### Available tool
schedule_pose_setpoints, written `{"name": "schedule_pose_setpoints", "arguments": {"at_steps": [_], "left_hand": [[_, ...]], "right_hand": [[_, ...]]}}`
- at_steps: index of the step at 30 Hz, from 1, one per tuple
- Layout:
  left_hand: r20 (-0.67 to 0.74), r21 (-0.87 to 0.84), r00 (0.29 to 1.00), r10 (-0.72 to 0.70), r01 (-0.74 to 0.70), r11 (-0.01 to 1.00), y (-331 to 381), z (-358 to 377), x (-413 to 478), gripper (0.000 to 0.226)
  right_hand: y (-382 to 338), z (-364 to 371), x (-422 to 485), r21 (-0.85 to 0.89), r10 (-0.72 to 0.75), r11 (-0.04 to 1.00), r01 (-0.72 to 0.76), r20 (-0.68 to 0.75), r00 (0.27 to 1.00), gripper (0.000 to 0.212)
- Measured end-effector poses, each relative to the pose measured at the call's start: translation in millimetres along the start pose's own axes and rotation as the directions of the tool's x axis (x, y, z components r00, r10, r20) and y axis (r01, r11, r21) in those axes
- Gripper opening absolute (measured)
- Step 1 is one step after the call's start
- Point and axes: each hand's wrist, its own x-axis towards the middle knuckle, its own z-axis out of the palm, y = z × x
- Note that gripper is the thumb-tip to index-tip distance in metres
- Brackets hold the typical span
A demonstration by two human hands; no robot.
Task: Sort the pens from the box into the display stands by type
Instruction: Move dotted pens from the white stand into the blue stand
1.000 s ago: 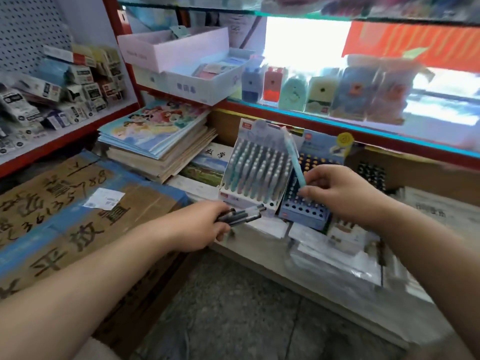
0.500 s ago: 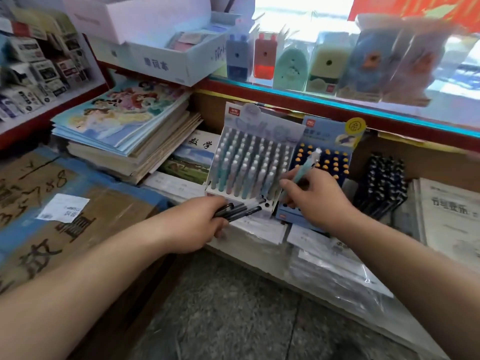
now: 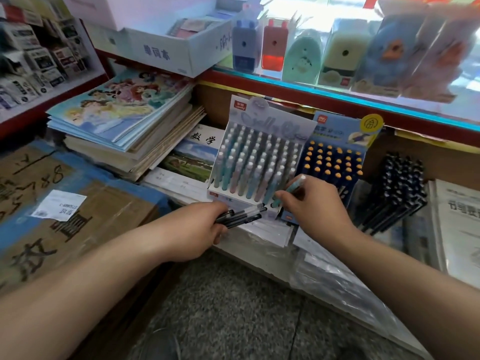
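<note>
Pens: teal pen (image 3: 297, 183) was pinched in right hand (image 3: 319, 207), curled fingers hiding its lower barrel, at pastel stand (image 3: 259, 162) front-right corner. Left hand (image 3: 196, 228) gripped dark pens (image 3: 246, 216) just in front of stand base, butts hidden in fist. Free slots too blurred to tell. Blue stand (image 3: 335, 162) touched stand's right side; crinkled plastic wrap (image 3: 327, 279) in front.

A stack of picture-cover notebooks (image 3: 122, 113) lies at ten o'clock, next to a taped cardboard carton (image 3: 78, 211) at nine. Packaged pencil sharpeners (image 3: 301, 58) line the upper shelf from twelve to one o'clock, with an open white box (image 3: 166, 53) at eleven. Clear plastic wrapping (image 3: 324, 276) lies at five, above speckled floor (image 3: 220, 320) at six.
</note>
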Motion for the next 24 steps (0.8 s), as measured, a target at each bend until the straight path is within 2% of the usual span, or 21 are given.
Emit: {"name": "schedule_pose_setpoints", "arguments": {"at_steps": [5, 10, 13, 18, 24], "left_hand": [[-0.012, 0.019, 1.0, 0.011, -0.01, 1.0, 3.2, -0.4, -2.9, 0.013], [-0.016, 0.031, 1.0, 0.008, -0.008, 0.999, 4.3, -0.7, -4.1, 0.011], [-0.015, 0.024, 1.0, 0.008, -0.008, 1.0, 3.5, -0.9, -4.2, 0.006], [-0.002, 0.019, 1.0, 0.008, -0.008, 1.0, 3.0, -0.4, -5.2, 0.004], [-0.006, 0.016, 1.0, 0.004, -0.004, 1.0, 6.8, -1.0, -5.8, 0.005]], "right_hand": [[-2.7, 1.4, -1.3, -0.071, 0.0, 0.997, -0.002, -0.025, 1.0, 0.044], [-9.6, -3.1, -9.9, 0.065, -0.02, 0.997, 0.027, -0.111, 0.994, 0.026], [-11.5, -7.7, -9.1, 0.073, -0.047, 0.996, 0.057, -0.141, 0.989, 0.017], [-11.6, -11.0, -0.4, -0.006, -0.051, 0.999, 0.051, -0.176, 0.983, 0.018], [-12.6, -10.6, 1.2, 0.006, -0.047, 0.999, 0.049, -0.185, 0.982, 0.019]]}}
